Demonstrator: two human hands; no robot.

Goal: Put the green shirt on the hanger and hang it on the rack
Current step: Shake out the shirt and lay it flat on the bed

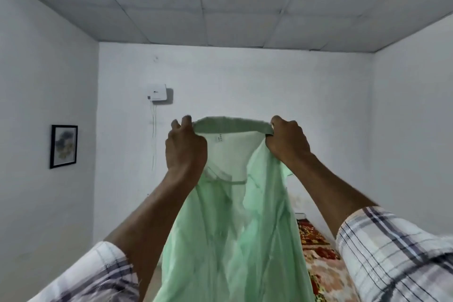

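My left hand (185, 146) and right hand (288, 141) each grip a collar end of the green shirt (228, 235), held up in front of me; body hangs down over the patterned bed (321, 267).

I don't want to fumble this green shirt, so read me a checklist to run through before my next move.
1. Left hand grips the collar: ok.
2. Right hand grips the collar: ok.
3. The collar is stretched open between the hands: ok.
4. Shirt hanging untangled: cannot tell, its lower part is out of view.
5. Hanger within reach: cannot tell, none in view.
6. Rack nearby: cannot tell, none in view.
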